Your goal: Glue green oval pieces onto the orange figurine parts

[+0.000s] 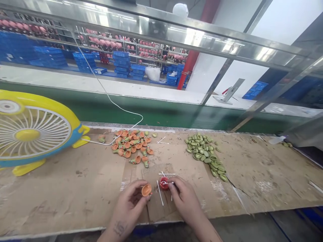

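The left hand (131, 201) pinches an orange cup (146, 190) by its rim; hold it steady, mouth up. The right hand (183, 196), fingers closed, presses a swab into a red pot (164, 183). Beyond lie the orange pile (131, 144) and green pile (205, 153).

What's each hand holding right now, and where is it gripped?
The left hand pinches an orange cup-shaped piece by its rim. The right hand touches a small red cap; a real grip can't be told.
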Tool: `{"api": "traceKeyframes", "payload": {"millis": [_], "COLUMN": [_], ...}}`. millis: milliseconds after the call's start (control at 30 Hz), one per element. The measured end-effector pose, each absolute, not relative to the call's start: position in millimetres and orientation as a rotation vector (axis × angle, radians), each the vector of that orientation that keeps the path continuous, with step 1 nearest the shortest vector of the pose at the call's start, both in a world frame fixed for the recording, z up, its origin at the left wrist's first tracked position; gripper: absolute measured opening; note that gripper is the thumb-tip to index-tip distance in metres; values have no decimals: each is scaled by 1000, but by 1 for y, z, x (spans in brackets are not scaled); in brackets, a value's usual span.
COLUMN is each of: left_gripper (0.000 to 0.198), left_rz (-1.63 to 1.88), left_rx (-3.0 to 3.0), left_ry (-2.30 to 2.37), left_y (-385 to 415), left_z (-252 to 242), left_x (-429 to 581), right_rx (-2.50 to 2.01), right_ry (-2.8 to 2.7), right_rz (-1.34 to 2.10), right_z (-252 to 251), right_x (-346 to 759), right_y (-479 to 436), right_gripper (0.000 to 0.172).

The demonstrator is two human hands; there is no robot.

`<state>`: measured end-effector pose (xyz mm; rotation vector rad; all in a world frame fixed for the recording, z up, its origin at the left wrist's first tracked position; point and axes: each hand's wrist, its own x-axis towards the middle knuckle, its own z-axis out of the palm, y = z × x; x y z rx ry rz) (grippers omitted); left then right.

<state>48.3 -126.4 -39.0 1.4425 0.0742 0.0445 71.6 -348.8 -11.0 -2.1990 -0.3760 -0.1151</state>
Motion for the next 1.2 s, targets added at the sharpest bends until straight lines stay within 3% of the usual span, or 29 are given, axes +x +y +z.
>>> {"api": "traceKeyframes", "payload": {"millis": [400, 833, 1200], "left_gripper": [22, 12, 21], "left_rz": [129, 159, 128], "left_rx": [1676, 1831, 1879], "left_ry": [-103, -230, -241], "left_y": [-125, -126, -125], "left_z": [-53, -43, -34], "left_x": [59, 58, 55], "right_rx": [-2086, -1963, -1967], "right_ry": [-274, -338, -367], "right_rz": [-269, -76, -100], "right_z": [2, 6, 2], "right_x": [62, 58, 60], "right_y": [-353, -323, -324], "right_gripper": [25, 21, 21]}}
